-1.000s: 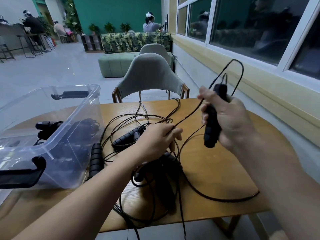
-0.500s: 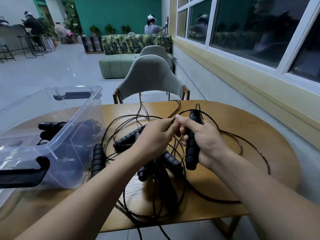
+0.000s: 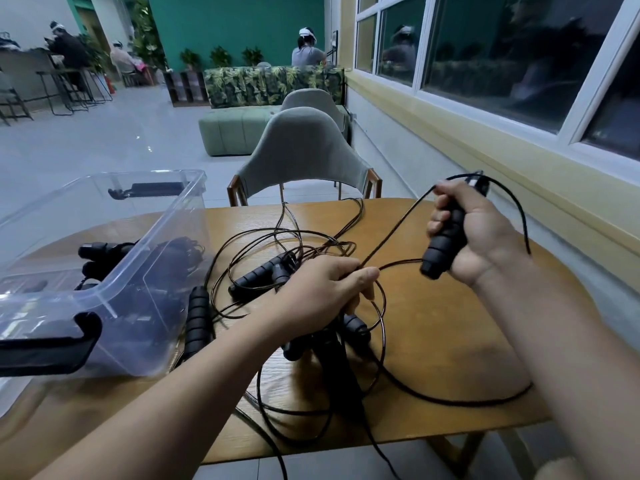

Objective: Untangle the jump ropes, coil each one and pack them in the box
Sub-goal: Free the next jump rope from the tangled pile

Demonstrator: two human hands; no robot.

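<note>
A tangle of black jump ropes (image 3: 298, 265) with ribbed foam handles lies on the wooden table (image 3: 450, 341). My right hand (image 3: 481, 233) grips one black handle (image 3: 445, 237), raised above the table at the right, with cord looping over its top. A taut cord (image 3: 394, 226) runs from that handle down to my left hand (image 3: 322, 289), which pinches it over the pile. A clear plastic box (image 3: 114, 271) stands at the left with a coiled rope (image 3: 173, 251) and black handles (image 3: 100, 251) inside. Another handle (image 3: 197, 320) lies beside the box wall.
A grey chair (image 3: 301, 154) stands at the table's far side, a second behind it. Cord loops hang over the table's near edge (image 3: 277, 455). A window wall runs along the right. People sit far back in the room.
My right hand, which had come down to meet my left hand over the pile, has lifted up and to the right again with the handle, pulling the cord taut. My left hand stayed put.
</note>
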